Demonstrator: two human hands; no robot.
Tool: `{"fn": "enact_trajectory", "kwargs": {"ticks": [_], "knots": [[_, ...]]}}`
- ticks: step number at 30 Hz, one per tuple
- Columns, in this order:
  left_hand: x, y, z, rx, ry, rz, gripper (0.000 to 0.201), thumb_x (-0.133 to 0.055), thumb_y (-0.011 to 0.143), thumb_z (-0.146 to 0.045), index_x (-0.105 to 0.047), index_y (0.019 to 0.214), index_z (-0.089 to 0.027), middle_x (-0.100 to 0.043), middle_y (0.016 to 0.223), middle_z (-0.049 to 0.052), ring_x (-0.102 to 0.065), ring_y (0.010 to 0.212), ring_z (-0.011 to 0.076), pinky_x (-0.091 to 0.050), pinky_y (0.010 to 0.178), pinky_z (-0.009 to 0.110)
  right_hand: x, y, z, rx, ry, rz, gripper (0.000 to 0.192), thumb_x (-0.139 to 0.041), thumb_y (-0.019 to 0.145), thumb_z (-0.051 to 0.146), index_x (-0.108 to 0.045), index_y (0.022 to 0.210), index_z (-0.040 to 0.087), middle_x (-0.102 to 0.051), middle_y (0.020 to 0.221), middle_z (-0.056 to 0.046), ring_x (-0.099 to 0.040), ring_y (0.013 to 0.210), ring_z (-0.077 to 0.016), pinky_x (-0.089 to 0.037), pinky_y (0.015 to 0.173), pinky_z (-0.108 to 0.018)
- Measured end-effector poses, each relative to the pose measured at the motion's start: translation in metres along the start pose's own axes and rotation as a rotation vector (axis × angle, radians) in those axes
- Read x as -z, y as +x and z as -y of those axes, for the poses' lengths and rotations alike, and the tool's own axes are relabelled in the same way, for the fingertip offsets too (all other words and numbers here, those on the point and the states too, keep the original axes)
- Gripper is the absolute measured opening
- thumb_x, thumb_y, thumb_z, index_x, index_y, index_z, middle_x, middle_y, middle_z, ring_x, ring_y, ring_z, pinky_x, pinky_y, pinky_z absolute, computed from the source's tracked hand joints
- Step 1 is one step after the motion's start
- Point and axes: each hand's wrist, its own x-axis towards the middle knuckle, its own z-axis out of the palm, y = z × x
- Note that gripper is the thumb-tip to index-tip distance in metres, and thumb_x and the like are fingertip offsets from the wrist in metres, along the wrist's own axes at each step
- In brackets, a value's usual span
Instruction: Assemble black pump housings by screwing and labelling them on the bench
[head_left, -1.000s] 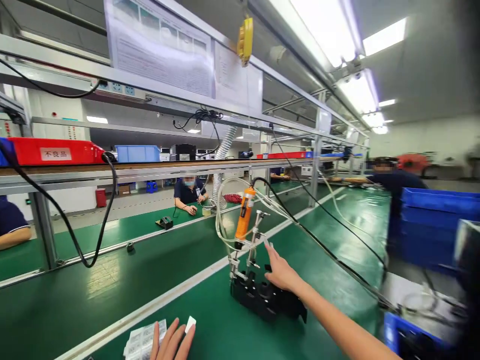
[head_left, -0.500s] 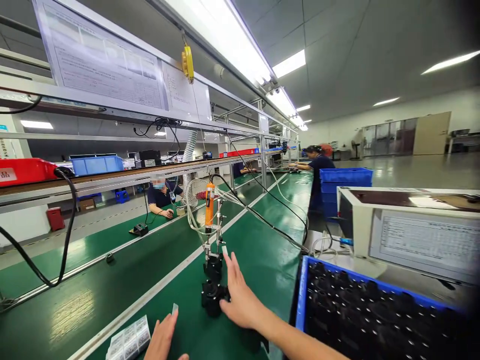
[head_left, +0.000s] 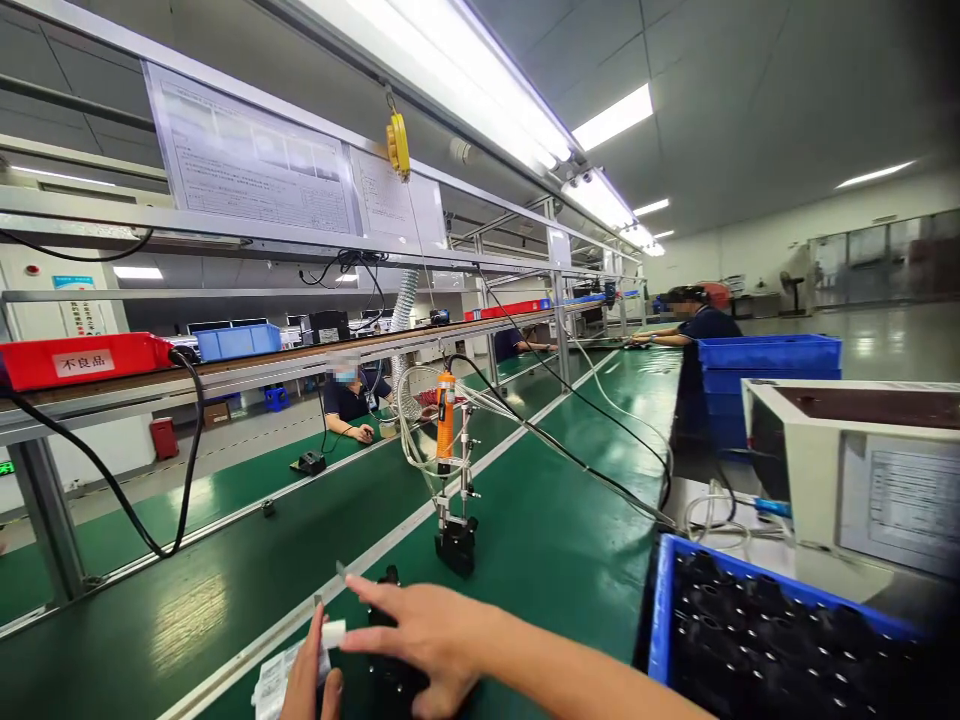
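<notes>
My right hand [head_left: 420, 635] stretches leftward over a black fixture [head_left: 390, 670] on the green bench mat, index finger extended, fingers apart and touching the fixture's top. My left hand [head_left: 311, 675] comes up from the bottom edge and pinches a small white label [head_left: 332, 632] between thumb and fingers, right beside my right index finger. A sheet of white labels [head_left: 271, 682] lies under my left hand. Behind stands an orange electric screwdriver [head_left: 446, 415] on a metal stand with a black base [head_left: 456, 540].
A blue tray [head_left: 664, 600] full of black parts sits at the lower right, a beige machine [head_left: 817, 460] behind it. Cables [head_left: 585, 465] trail across the mat. Other people work farther along the line. Red bin [head_left: 82, 358] and blue bin [head_left: 238, 342] rest on the shelf.
The view swung back to the left. My right hand drew back from near the screwdriver stand to the black fixture close by. My left hand rose with the white label.
</notes>
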Motion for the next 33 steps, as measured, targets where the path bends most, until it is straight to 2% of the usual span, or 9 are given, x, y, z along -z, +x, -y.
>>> {"fn": "enact_trajectory", "kwargs": {"ticks": [3,6,8,10,15,20,27,30,33], "knots": [[-0.01,-0.002,0.004,0.073,0.118,-0.004,0.069,-0.039,0.11,-0.022,-0.006,0.17,-0.033,-0.07,0.143,0.016,-0.074,0.123,0.0323,-0.06,0.106,0.06,0.018,-0.011,-0.023,-0.038,0.08,-0.181,0.126,-0.099,0.057,0.042,-0.034,0.165,0.039,-0.001,0.178,-0.013,-0.037,0.152,-0.0499,-0.04,0.117,-0.061],[-0.015,-0.004,0.007,0.106,0.165,0.003,0.069,-0.044,0.109,-0.025,-0.013,0.17,-0.03,-0.064,0.15,0.018,-0.064,0.136,0.0385,-0.046,0.115,0.073,0.02,-0.001,-0.033,-0.268,0.394,-0.657,0.094,-0.076,0.089,0.047,-0.025,0.166,0.036,-0.009,0.176,-0.015,-0.042,0.15,-0.0367,-0.051,0.109,-0.053],[-0.015,-0.006,0.008,0.082,0.134,0.009,0.067,-0.046,0.108,-0.024,-0.019,0.169,-0.029,-0.059,0.155,0.016,-0.056,0.145,0.0387,-0.039,0.121,0.073,0.015,0.013,-0.032,-0.44,0.582,-0.954,0.078,-0.061,0.099,0.041,-0.02,0.165,0.035,-0.017,0.172,-0.017,-0.052,0.141,-0.0306,-0.06,0.095,-0.045],[-0.013,-0.009,0.006,0.047,0.074,0.017,0.063,-0.045,0.108,-0.023,-0.025,0.168,-0.031,-0.057,0.158,0.013,-0.052,0.148,0.0347,-0.035,0.126,0.067,0.008,0.025,-0.027,-0.551,0.66,-1.083,0.075,-0.059,0.097,0.034,-0.02,0.162,0.034,-0.023,0.168,-0.018,-0.061,0.128,-0.0275,-0.063,0.086,-0.041],[-0.01,-0.018,-0.008,0.103,-0.156,0.107,0.052,-0.04,0.11,-0.029,-0.039,0.162,-0.031,-0.066,0.15,0.01,-0.062,0.14,0.0277,-0.049,0.12,0.05,-0.019,0.019,-0.005,-0.58,0.531,-0.976,0.079,-0.058,0.094,0.023,-0.019,0.161,0.038,-0.038,0.154,-0.013,-0.065,0.108,-0.0219,-0.063,0.086,-0.04],[-0.014,-0.019,-0.022,0.324,-0.408,0.217,0.057,-0.028,0.113,-0.042,-0.025,0.167,-0.026,-0.065,0.149,0.014,-0.064,0.138,0.0255,-0.057,0.11,0.038,-0.057,0.0,0.007,-0.741,0.508,-0.926,0.086,-0.055,0.091,0.024,-0.005,0.161,0.036,-0.039,0.142,-0.014,-0.064,0.103,-0.0239,-0.063,0.087,-0.046],[-0.015,-0.019,-0.026,-0.045,-0.299,0.295,0.069,-0.034,0.108,-0.059,-0.014,0.169,-0.033,-0.052,0.164,0.012,-0.035,0.159,0.0338,-0.03,0.13,0.061,-0.072,0.008,0.004,-0.786,0.747,-1.097,0.096,-0.068,0.08,0.026,-0.011,0.156,0.036,-0.029,0.151,-0.014,-0.058,0.118,-0.0276,-0.064,0.08,-0.04],[-0.007,-0.015,-0.027,-0.163,-0.283,0.331,0.073,-0.051,0.103,-0.059,-0.026,0.167,-0.032,-0.059,0.155,0.014,-0.044,0.153,0.0384,-0.024,0.129,0.068,-0.066,0.008,0.007,-0.719,0.737,-1.165,0.087,-0.065,0.085,0.023,-0.016,0.155,0.038,-0.027,0.153,-0.013,-0.056,0.119,-0.026,-0.064,0.082,-0.039],[0.0,-0.013,-0.03,-0.245,-0.339,0.32,0.057,-0.056,0.105,-0.043,-0.04,0.16,-0.04,-0.069,0.133,0.01,-0.058,0.138,0.0338,-0.03,0.127,0.066,-0.056,0.007,0.009,-0.555,0.597,-1.197,0.073,-0.06,0.095,0.023,-0.021,0.154,0.042,-0.024,0.158,-0.011,-0.052,0.124,-0.0258,-0.064,0.085,-0.04]]}}
